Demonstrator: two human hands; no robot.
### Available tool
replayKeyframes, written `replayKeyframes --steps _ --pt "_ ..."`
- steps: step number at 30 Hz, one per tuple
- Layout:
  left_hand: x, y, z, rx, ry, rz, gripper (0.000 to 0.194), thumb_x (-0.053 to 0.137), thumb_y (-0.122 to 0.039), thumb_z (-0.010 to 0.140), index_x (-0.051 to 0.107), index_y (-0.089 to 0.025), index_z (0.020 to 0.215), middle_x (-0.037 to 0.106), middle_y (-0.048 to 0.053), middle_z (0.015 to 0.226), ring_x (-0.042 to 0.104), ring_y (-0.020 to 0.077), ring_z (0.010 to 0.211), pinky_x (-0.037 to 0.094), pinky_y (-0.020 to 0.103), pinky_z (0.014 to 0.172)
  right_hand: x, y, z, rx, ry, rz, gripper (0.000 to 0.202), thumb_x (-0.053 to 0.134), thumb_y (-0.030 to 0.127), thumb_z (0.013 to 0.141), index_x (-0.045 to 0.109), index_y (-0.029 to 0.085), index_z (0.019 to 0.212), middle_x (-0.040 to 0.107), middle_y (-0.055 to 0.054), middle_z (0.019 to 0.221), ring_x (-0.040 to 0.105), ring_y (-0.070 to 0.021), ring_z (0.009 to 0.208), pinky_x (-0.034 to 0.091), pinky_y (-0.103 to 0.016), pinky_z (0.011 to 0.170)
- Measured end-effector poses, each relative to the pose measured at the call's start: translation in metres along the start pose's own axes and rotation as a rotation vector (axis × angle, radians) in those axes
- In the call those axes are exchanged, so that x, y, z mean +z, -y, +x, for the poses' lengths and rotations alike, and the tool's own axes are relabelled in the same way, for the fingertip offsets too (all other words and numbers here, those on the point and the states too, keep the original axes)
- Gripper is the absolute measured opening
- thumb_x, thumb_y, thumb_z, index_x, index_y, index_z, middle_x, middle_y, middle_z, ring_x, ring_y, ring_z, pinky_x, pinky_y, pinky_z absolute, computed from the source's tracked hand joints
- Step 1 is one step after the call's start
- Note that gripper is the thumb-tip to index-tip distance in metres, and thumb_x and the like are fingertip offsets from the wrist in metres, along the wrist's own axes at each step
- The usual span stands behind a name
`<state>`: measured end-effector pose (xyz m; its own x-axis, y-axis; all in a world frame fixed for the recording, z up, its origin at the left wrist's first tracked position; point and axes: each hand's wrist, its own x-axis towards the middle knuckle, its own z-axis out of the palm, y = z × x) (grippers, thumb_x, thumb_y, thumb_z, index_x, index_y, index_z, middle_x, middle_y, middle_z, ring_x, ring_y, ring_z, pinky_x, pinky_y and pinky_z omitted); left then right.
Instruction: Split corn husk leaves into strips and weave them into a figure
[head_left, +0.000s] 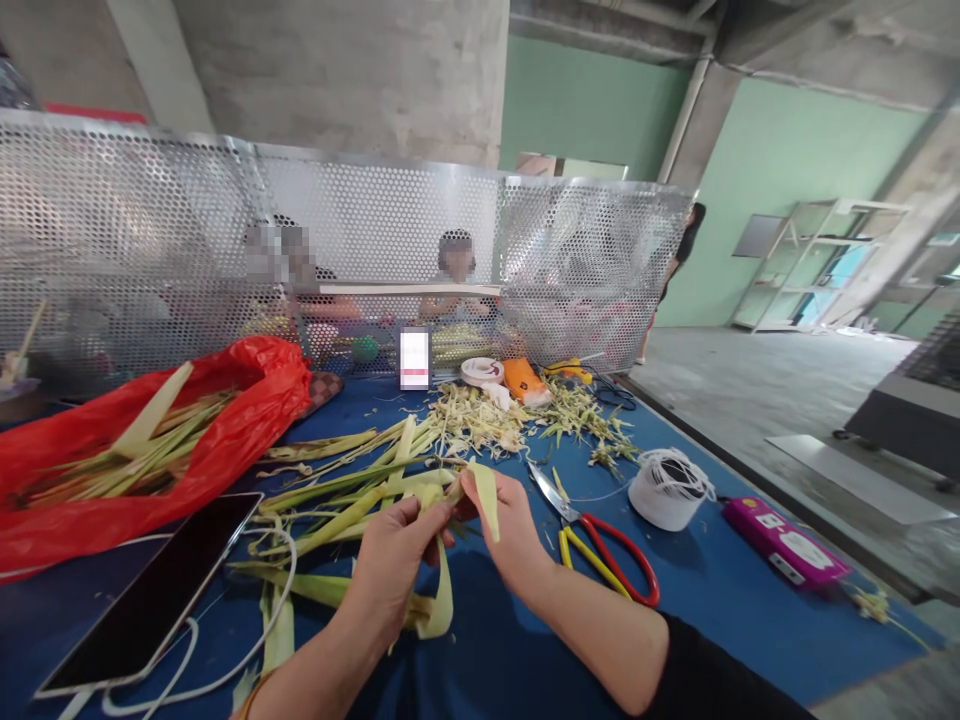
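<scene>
Both my hands meet over the blue table, working on pale green corn husk strips. My left hand (401,550) is closed, thumb and fingers pinching a bundle of corn husk (442,600) whose loose end hangs below. My right hand (506,530) is closed on a folded husk strip (486,495) that drapes over the fingers. Where the strips join is partly hidden by the fingers. More long husks (337,525) lie under and left of my left hand. Right of my right hand lie scissors (577,520) with one red and one yellow handle, blades pointing away.
A red plastic bag (262,400) of husks and a tablet (157,590) with a white cable lie left. Husk scraps (480,420), a tape roll (482,371), a white string spool (667,490) and a purple box (784,540) are also there. A perforated metal screen (375,220) stands behind; people sit beyond.
</scene>
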<state>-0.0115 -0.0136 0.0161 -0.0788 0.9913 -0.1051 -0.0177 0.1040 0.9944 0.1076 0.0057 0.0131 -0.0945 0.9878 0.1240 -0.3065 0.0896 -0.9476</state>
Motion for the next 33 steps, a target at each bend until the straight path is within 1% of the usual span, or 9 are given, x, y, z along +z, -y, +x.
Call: replayKeyframes --steps 4,10,16,21,23,26,29,31,33 --pt "0.002 -0.004 -0.003 -0.033 -0.041 -0.046 0.031 0.071 -0.038 0.064 0.059 -0.016 0.046 0.055 0.000 0.046 0.040 0.0077 0.043 0.032 0.021 0.045 0.000 -0.003 0.001 -0.034 -0.062 -0.062 0.030 0.058 0.038 0.074 0.047 0.018 0.054 0.042 0.004 0.051 0.036 -0.0097 0.050 0.032 -0.023 0.048" --pt "0.001 -0.001 0.002 -0.138 0.029 -0.099 0.031 0.070 -0.040 0.065 0.059 -0.017 0.047 0.044 -0.003 0.039 0.037 0.0078 0.038 0.027 0.022 0.041 0.001 -0.005 0.003 0.054 -0.123 0.003 0.029 0.058 0.037 0.073 0.048 0.018 0.054 0.040 0.005 0.049 0.036 -0.0092 0.050 0.031 -0.022 0.048" --pt "-0.005 0.001 0.000 -0.184 0.122 -0.082 0.033 0.071 -0.044 0.068 0.066 -0.014 0.055 0.054 0.000 0.048 0.043 0.0081 0.044 0.032 0.020 0.045 -0.007 -0.006 0.009 0.211 -0.069 0.091 0.031 0.066 0.045 0.068 0.057 0.017 0.057 0.052 0.003 0.048 0.046 -0.0095 0.047 0.037 -0.023 0.051" --pt "-0.006 -0.001 0.002 -0.190 0.175 -0.147 0.029 0.072 -0.041 0.068 0.071 -0.012 0.065 0.066 0.006 0.064 0.050 0.0090 0.050 0.035 0.019 0.046 -0.017 -0.011 0.017 0.367 -0.032 0.127 0.035 0.065 0.050 0.068 0.063 0.015 0.064 0.064 -0.002 0.060 0.056 -0.0123 0.054 0.045 -0.026 0.060" --pt "-0.007 -0.002 0.004 -0.184 0.123 -0.177 0.029 0.073 -0.041 0.067 0.072 -0.012 0.068 0.066 0.006 0.066 0.050 0.0090 0.051 0.036 0.019 0.046 -0.019 -0.010 0.018 0.339 -0.093 0.058 0.038 0.064 0.053 0.070 0.065 0.015 0.070 0.066 -0.004 0.067 0.059 -0.0138 0.059 0.045 -0.027 0.063" --pt "-0.009 -0.004 0.007 -0.145 0.027 -0.201 0.031 0.074 -0.042 0.067 0.072 -0.012 0.068 0.064 0.005 0.061 0.049 0.0081 0.050 0.035 0.018 0.046 -0.020 -0.006 0.015 0.113 -0.229 -0.156 0.036 0.063 0.053 0.073 0.061 0.018 0.068 0.063 -0.001 0.068 0.057 -0.0139 0.064 0.041 -0.025 0.060" --pt "-0.011 -0.005 0.009 -0.078 -0.035 -0.194 0.031 0.074 -0.042 0.066 0.072 -0.011 0.066 0.060 0.003 0.055 0.049 0.0079 0.049 0.034 0.018 0.045 -0.017 0.000 0.005 -0.065 -0.027 -0.432 0.039 0.057 0.049 0.081 0.056 0.018 0.058 0.055 0.002 0.058 0.050 -0.0122 0.059 0.036 -0.024 0.056" --pt "-0.011 -0.005 0.010 -0.048 -0.036 -0.183 0.031 0.074 -0.042 0.066 0.072 -0.011 0.065 0.058 0.002 0.052 0.047 0.0078 0.047 0.033 0.018 0.044 -0.013 0.003 -0.002 -0.040 0.170 -0.548 0.040 0.055 0.046 0.083 0.057 0.017 0.056 0.053 0.002 0.055 0.046 -0.0113 0.055 0.033 -0.024 0.052" --pt "-0.012 -0.005 0.010 -0.037 -0.029 -0.177 0.031 0.073 -0.042 0.067 0.072 -0.011 0.065 0.058 0.002 0.051 0.047 0.0077 0.046 0.032 0.018 0.043 -0.009 0.003 -0.007 -0.002 0.255 -0.570 0.037 0.053 0.042 0.085 0.058 0.017 0.059 0.054 0.001 0.056 0.045 -0.0108 0.053 0.033 -0.023 0.051"
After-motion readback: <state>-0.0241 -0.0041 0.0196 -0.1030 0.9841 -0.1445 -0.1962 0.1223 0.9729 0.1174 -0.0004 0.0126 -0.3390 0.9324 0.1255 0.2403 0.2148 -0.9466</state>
